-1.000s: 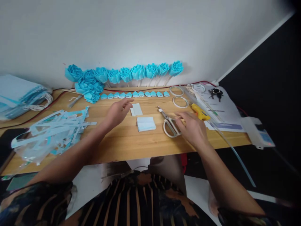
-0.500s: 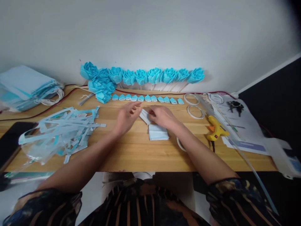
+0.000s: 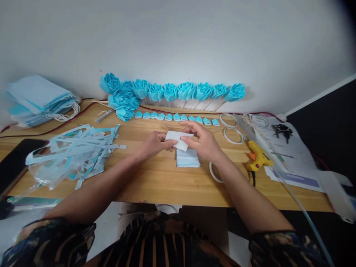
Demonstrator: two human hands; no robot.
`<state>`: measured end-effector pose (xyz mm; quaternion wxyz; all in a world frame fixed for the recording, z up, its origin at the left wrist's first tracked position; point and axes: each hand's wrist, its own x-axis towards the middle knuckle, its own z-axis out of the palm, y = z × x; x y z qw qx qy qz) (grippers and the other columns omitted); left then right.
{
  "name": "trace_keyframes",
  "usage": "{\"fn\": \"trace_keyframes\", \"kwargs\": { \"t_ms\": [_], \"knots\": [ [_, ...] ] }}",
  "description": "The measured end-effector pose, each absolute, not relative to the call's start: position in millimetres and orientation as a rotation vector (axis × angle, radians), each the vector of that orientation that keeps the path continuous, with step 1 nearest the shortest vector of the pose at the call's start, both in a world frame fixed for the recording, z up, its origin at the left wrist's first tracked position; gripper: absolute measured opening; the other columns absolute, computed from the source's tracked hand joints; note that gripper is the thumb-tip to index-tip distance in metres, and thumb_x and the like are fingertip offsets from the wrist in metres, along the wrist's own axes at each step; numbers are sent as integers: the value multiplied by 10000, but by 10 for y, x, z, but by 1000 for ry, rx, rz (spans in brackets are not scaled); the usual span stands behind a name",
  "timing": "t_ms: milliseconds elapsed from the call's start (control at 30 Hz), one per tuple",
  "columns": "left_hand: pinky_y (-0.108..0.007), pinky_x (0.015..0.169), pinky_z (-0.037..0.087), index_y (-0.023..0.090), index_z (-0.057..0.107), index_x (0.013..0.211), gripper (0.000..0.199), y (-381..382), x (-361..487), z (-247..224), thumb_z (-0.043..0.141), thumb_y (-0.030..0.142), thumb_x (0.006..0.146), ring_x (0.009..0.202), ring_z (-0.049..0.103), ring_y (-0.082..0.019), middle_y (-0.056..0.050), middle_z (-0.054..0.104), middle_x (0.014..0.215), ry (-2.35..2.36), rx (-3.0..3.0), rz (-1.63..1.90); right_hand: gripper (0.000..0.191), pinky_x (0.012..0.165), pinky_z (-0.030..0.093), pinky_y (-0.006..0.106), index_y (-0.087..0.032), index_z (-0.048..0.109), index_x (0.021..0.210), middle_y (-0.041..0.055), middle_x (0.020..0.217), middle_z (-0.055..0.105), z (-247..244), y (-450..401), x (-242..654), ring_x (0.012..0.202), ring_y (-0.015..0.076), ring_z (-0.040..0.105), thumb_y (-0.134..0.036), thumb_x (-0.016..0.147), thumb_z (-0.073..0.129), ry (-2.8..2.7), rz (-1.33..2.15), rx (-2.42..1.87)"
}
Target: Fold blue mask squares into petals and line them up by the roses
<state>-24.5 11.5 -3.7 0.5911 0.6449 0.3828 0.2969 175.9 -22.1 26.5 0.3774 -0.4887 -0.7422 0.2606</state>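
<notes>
A small white rectangular piece of fabric (image 3: 175, 135), thin and slightly slanted, is pinched between my two hands. My left hand (image 3: 154, 144) grips its left edge, thumb on top and fingers underneath. On the other side, my right hand (image 3: 205, 142) pinches it with the thumb on its face, while the index finger reaches over behind it. Just below lies a neat stack of pale blue fabric pieces (image 3: 188, 159), its upper edge partly covered by the held piece. Beyond my hands runs a row of small folded blue petals (image 3: 168, 117).
Blue fabric flowers (image 3: 185, 90) on sticks lean along the wall. Cut strips (image 3: 75, 148) and a phone (image 3: 20, 159) lie left, below piled face masks (image 3: 41, 96). To the right are tape rolls (image 3: 233, 136), a yellow glue gun (image 3: 258, 156), keys (image 3: 282, 130) and papers (image 3: 300, 163).
My left hand has moved right and taken hold of the fabric piece, which was in my right hand alone. The piece is now turned flatter, held between both hands. The view has shifted slightly.
</notes>
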Motion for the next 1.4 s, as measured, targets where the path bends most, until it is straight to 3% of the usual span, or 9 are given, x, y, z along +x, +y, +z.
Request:
{"fn": "trace_keyframes", "kwargs": {
  "t_ms": [133, 233, 467, 567, 733, 933, 1267, 1400],
  "knots": [
    [-330, 750, 538, 139, 746, 881, 314, 69, -226, 7, 757, 411, 725, 796, 694, -202, -73, 763, 872, 816, 1462, 721, 483, 684, 509, 284, -243, 539, 1310, 25, 975, 686, 115, -234, 1779, 736, 143, 639, -302, 838, 618, -1714, 868, -1256],
    [-323, 731, 536, 145, 752, 914, 329, 57, -220, 5, 736, 430, 751, 828, 695, -211, -70, 763, 896, 821, 1437, 737, 489, 719, 518, 300, -262, 549, 1317, 27, 1004, 695, 99, -273, 1783, 734, 140, 634, -297, 836, 630, -1758, 844, -1267],
    [-355, 771, 560, 96, 747, 987, 433, 110, -241, -18, 717, 465, 764, 790, 713, -220, -122, 770, 867, 875, 1211, 925, 325, 976, 498, 405, -258, 587, 1226, 63, 1177, 681, 167, -276, 1827, 1098, 196, 634, -238, 924, 470, -1713, 606, -1163],
    [-369, 798, 560, 88, 739, 1013, 452, 112, -238, -12, 735, 456, 749, 821, 717, -229, -130, 769, 886, 844, 1158, 958, 302, 964, 512, 391, -250, 606, 1176, 58, 1223, 664, 141, -267, 1822, 1137, 196, 622, -211, 886, 529, -1722, 642, -1123],
    [-340, 781, 559, 110, 746, 958, 405, 95, -214, -46, 738, 460, 754, 788, 704, -198, -100, 768, 886, 824, 1190, 948, 239, 922, 531, 364, -243, 650, 1073, 41, 1177, 680, 56, -276, 1750, 1009, 181, 658, -278, 836, 642, -1680, 758, -1182],
    [-334, 789, 569, 119, 741, 975, 389, 98, -203, -89, 727, 449, 770, 820, 713, -201, -96, 769, 881, 794, 1261, 884, 140, 783, 528, 305, -210, 675, 885, 19, 916, 718, 0, -262, 1701, 804, 152, 656, -334, 826, 647, -1561, 831, -1251],
    [-348, 790, 574, 108, 708, 1060, 521, 88, -216, -53, 639, 568, 825, 866, 725, -229, -142, 755, 991, 718, 1279, 866, 145, 714, 494, 273, -203, 666, 881, 3, 821, 682, -18, -258, 1704, 733, 128, 611, -333, 820, 643, -1501, 813, -1267],
    [-328, 727, 579, 112, 652, 1166, 619, 99, -190, -65, 795, 484, 693, 785, 725, -218, -89, 752, 886, 774, 1303, 901, 194, 703, 494, 267, -209, 650, 961, -4, 813, 653, -42, -254, 1706, 740, 127, 608, -334, 813, 656, -1493, 797, -1279]
  ]
}}
